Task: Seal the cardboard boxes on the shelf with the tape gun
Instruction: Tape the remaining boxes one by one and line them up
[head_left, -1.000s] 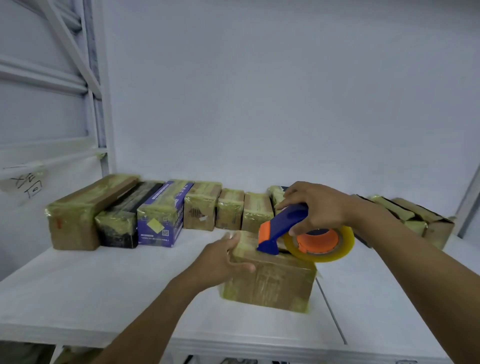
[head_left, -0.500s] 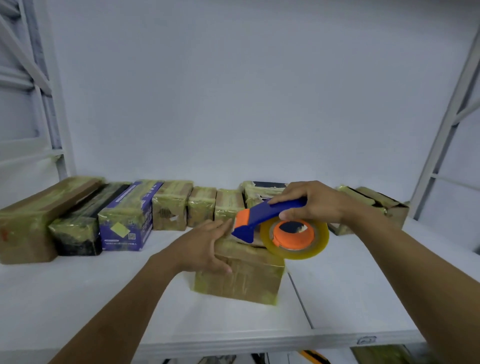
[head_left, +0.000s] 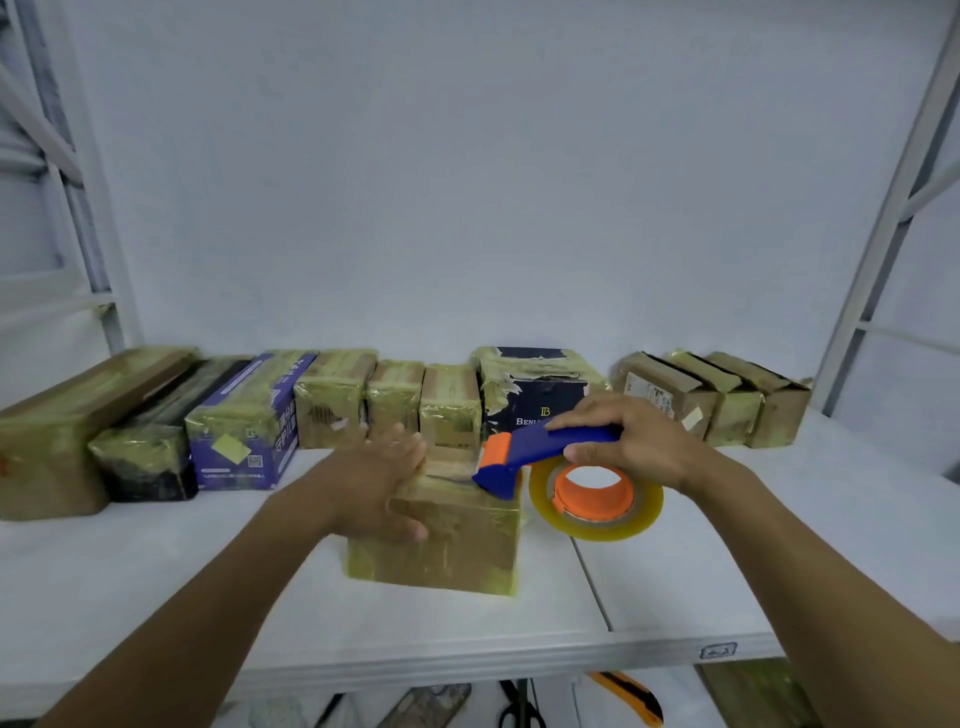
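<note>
While the right hand (head_left: 634, 441) is gripping the blue handle of the tape gun (head_left: 530, 452), fingers curled over the top of it, the gun's blue and orange nose is resting on the top of the front box (head_left: 457, 551) near its right edge. The roll of clear tape (head_left: 644, 512) on its orange hub is hanging just past the box's right side, above the white shelf (head_left: 208, 597). The left hand (head_left: 387, 483) is clasping the box's upper left edge, with the fingers lying across the top and the thumb pressing against the front face; the fingers are blurred, so their exact lie is hard to read. The two hands are working apart, one on each side of the box top. The front box is sitting alone toward the front of the shelf, already showing yellowish tape on its sides, with a strip of bare cardboard showing on top beside the gun's nose. A row of taped boxes is standing along the back wall: a long brown box (head_left: 67, 415) at the far left, a black one (head_left: 150, 452), a purple one (head_left: 244, 431), several small brown ones, a dark printed box (head_left: 535, 384) directly behind the gun, and three brown boxes (head_left: 717, 400) at the right. Below the shelf edge, a yellow-handled cutter (head_left: 631, 696) and a pair of scissors (head_left: 514, 712) are showing partly.
</note>
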